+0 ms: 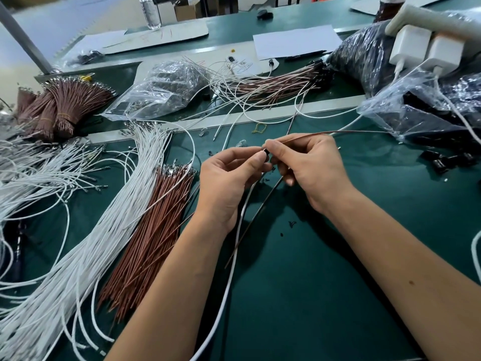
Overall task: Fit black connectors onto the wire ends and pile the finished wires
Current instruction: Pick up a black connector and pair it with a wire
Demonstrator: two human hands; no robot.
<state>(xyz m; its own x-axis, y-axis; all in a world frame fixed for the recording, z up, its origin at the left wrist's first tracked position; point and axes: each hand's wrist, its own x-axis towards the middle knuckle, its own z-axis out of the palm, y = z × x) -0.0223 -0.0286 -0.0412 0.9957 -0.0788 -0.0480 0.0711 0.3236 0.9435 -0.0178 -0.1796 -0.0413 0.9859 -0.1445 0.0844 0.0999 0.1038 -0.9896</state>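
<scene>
Wires lie over the green bench (312, 282) in separate groups: a long white fan (86, 230) at the left, its axis running from the near left corner up toward centre; a brown loose bundle (145, 235) just beside it on the same diagonal, metal terminals at the far end; two banded brown bundles (65, 105) at the far left; and a mixed brown-and-white pile of finished wires (273, 84) beyond the pale strip, black ends pointing right toward dark bagged stock (364, 56). Two clear plastic bags are visible, one at far centre (166, 87) and one at right (421, 105). Two white chargers (426, 50) hang at upper right. Both hands meet above the bench centre. Left hand (229, 175) has a pinching grip, thumb and forefinger closed on one small black connector (266, 153). Right hand (312, 168) has its grip closed on a single brown wire (338, 132), whose long axis runs rightward and slightly away from the connector. One white wire (229, 277) and one thin brown wire (250, 225) trail from the hands toward the near edge. Several loose black connectors (447, 160) lie at right.
</scene>
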